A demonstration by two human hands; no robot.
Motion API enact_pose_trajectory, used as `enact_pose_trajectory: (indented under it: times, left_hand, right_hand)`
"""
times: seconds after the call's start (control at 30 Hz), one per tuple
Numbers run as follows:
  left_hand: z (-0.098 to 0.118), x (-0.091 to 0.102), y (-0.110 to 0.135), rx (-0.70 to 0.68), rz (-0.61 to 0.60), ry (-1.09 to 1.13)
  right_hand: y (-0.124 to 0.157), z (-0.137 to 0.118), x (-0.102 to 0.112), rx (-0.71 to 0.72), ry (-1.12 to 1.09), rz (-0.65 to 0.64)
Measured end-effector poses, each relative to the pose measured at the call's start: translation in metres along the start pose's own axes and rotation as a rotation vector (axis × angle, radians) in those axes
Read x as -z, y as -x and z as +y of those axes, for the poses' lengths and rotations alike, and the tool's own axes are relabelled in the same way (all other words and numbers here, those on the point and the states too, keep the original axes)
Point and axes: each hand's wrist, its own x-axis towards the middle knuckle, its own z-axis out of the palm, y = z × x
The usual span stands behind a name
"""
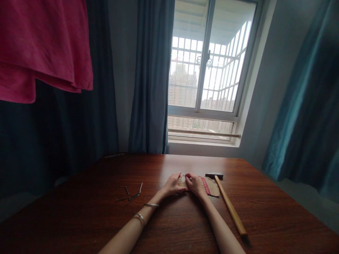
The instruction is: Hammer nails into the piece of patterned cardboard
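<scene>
A tan insole-shaped piece point(212, 186) with a red patterned band and rows of small marks lies flat on the wooden table. My left hand point(173, 184) grips its left end, with the thumb along the near edge. Over the same end, my right hand point(194, 184) has its fingers pinched at a thin upright metal pin point(184, 177); whether it is a needle or a nail is too small to tell. Both hands cover much of the piece's left part. Just right of it lies a hammer point(230, 206), its dark head at the far end and its wooden handle pointing toward me.
Several thin metal nails or rods point(134, 196) lie loose to the left of my left hand. The brown table point(169, 222) runs back to a blue curtain point(150, 77) and a barred window point(203, 70). A pink cloth point(47, 46) hangs at upper left.
</scene>
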Motion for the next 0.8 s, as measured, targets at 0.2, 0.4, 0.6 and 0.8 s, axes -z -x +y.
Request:
enact_pose_trajectory:
  times: [0.2, 0.4, 0.6, 0.8]
  left_hand:
    - [-0.003, -0.001, -0.003, 0.108, 0.002, 0.141]
    - [0.005, 0.009, -0.007, 0.207, 0.07, 0.261]
    - [0.018, 0.012, -0.02, 0.209, 0.126, 0.299]
    - [0.02, -0.002, -0.032, 0.232, 0.035, 0.414]
  right_hand:
    - [0.0, 0.0, 0.001, 0.025, 0.013, -0.008]
    - [0.0, 0.003, -0.003, 0.03, 0.023, -0.001]
    - [0.001, 0.004, -0.003, 0.036, 0.033, 0.004]
    - [-0.001, 0.005, -0.004, 0.015, 0.058, -0.007]
